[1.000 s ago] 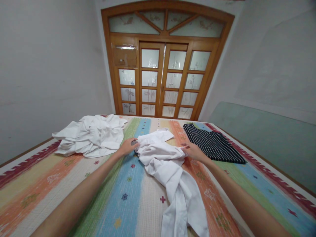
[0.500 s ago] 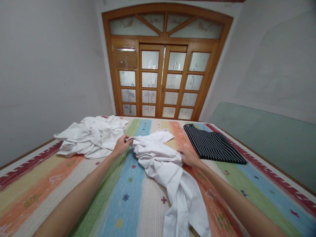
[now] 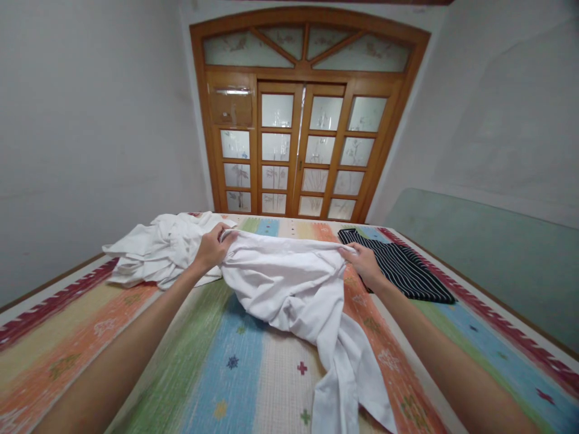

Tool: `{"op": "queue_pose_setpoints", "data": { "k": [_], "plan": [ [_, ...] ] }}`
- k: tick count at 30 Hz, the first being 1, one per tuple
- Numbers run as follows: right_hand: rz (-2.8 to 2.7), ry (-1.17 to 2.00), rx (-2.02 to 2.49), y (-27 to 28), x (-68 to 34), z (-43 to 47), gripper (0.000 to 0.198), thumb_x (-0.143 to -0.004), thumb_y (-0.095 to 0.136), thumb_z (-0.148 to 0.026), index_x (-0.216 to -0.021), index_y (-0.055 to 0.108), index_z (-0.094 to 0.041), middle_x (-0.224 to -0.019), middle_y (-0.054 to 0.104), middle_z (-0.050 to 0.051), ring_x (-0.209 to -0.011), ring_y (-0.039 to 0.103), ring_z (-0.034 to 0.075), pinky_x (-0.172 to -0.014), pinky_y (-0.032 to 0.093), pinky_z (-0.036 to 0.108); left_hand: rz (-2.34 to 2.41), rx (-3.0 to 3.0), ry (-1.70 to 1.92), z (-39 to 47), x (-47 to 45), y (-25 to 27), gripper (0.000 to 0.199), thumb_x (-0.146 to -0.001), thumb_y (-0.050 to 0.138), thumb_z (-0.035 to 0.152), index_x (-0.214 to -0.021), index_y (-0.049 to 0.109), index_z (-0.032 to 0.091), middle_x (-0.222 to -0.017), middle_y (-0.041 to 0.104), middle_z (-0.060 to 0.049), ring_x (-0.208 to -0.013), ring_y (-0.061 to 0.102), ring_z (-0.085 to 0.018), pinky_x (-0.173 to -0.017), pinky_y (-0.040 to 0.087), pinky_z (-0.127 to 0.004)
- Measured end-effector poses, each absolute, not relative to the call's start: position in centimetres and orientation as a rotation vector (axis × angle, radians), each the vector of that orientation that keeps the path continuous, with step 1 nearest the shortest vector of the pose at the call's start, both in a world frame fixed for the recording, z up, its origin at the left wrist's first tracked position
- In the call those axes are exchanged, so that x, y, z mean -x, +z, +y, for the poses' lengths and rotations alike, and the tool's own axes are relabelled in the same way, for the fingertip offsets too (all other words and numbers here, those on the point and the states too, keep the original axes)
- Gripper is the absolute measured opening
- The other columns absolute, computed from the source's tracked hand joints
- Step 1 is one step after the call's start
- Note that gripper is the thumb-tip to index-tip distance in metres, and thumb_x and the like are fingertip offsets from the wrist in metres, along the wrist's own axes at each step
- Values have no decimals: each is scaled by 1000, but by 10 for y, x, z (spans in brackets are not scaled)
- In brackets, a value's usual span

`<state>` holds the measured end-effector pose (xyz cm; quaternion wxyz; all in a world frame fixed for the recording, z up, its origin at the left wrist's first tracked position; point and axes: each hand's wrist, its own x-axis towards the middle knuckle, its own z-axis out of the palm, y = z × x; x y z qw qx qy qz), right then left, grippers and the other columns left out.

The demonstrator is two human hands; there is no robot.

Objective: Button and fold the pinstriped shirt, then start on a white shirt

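A white garment [image 3: 284,277] is stretched between my two hands, its upper edge pulled nearly straight and lifted off the striped cover. My left hand [image 3: 215,246] pinches that edge at the left end, just beside a heap of white cloth [image 3: 158,250]. At the opposite end my right hand [image 3: 364,262] grips the edge, in front of a folded black garment with white stripes [image 3: 407,268]. The middle of the white garment hangs in loose folds. Two long narrow parts, sleeves or legs, trail toward me on the cover; which they are I cannot tell.
Underneath lies a cover [image 3: 244,386] with coloured stripes and small motifs. A pale green board [image 3: 488,253] runs along the right side, by the wall. Wooden doors [image 3: 301,150] with patterned glass panes stand beyond the far edge.
Both hands have lifted the white garment and drawn its edge taut. My right hand has moved up and outward to that edge; my left hand has risen slightly and shifted left.
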<state>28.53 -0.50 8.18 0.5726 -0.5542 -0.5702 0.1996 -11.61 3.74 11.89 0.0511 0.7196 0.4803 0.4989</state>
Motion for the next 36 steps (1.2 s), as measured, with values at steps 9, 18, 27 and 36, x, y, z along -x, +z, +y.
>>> {"op": "queue_pose_setpoints", "data": {
  "k": [9, 18, 27, 36],
  "plan": [
    [-1115, 427, 1110, 150, -296, 19, 56, -47, 84, -61, -70, 64, -14, -66, 63, 2, -57, 55, 14, -53, 46, 24, 1640, -2431, 1644, 23, 136, 213, 25, -84, 51, 42, -86, 58, 18, -75, 65, -4, -74, 62, -20, -67, 43, -25],
    [-1140, -445, 1373, 207, -295, 20, 32, -77, 66, -48, -69, 63, -17, -63, 60, 3, -61, 54, 18, -59, 43, 27, 1372, -1917, 1647, 35, 111, 226, 41, -81, 54, 55, -83, 59, 14, -76, 62, -3, -66, 55, -14, -59, 42, -22],
    [-1353, 159, 1595, 146, -322, 12, 30, -74, 60, -49, -72, 56, -19, -68, 60, 3, -66, 55, 20, -58, 46, 29, 1288, -2009, 356, 24, 114, 138, 43, -54, 79, 51, -79, 69, 17, -79, 70, -2, -81, 63, -24, -64, 47, -24],
    [-1796, 1309, 1472, 126, -364, -14, 50, -67, 73, -62, -81, 50, -19, -63, 50, -4, -49, 44, 9, -44, 37, 18, 1003, -1722, 106, 25, 146, 155, 54, -65, 72, 61, -98, 68, 18, -97, 72, -6, -86, 64, -22, -74, 50, -28]
  ]
}}
